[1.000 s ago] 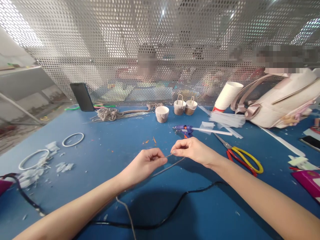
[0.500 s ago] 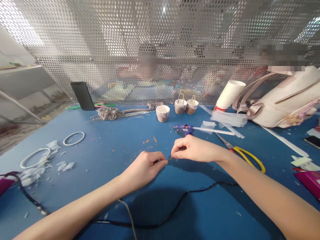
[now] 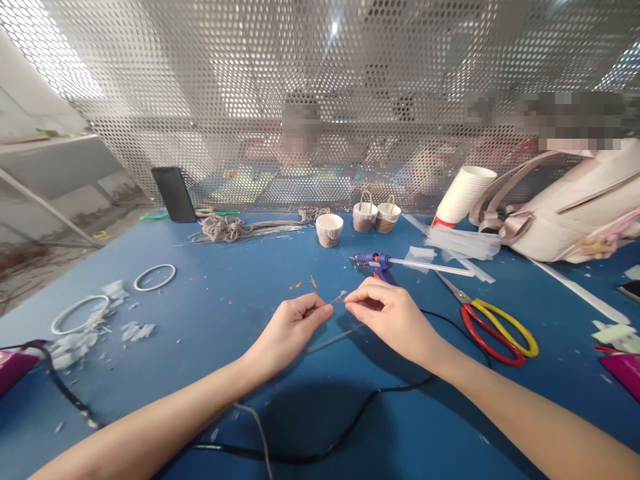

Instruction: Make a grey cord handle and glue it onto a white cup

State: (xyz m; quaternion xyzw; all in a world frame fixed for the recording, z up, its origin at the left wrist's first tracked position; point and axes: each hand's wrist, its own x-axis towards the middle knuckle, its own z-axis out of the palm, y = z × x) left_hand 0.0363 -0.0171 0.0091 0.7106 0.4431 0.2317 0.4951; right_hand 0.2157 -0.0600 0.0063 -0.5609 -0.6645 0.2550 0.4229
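My left hand (image 3: 295,327) is closed in a pinch on a thin grey cord (image 3: 259,427); its short end with a pale, clear-looking tip (image 3: 341,297) sticks out past the fingertips. A length of the cord hangs below my left wrist. Just right of that tip is my right hand (image 3: 387,317), thumb and forefinger pressed together; whether anything lies between them is too small to tell. Behind my right hand rests a blue glue gun (image 3: 373,260) with a long white glue stick (image 3: 430,267). Under the hands a thin pale strip (image 3: 333,340) crosses the blue table (image 3: 210,360).
Scissors (image 3: 493,327) with red and yellow handles lie right. Small cups (image 3: 329,233), two with handles, a cord bundle (image 3: 225,229), a phone (image 3: 174,195) and stacked paper cups (image 3: 465,193) line the back. White rings (image 3: 155,277) sit left. A black cable (image 3: 345,437) runs in front.
My right hand has drawn slightly back from the glue gun and lowered its wrist, uncovering the scissors' handles. The pale tip now shows between my hands. The view has shifted a little.
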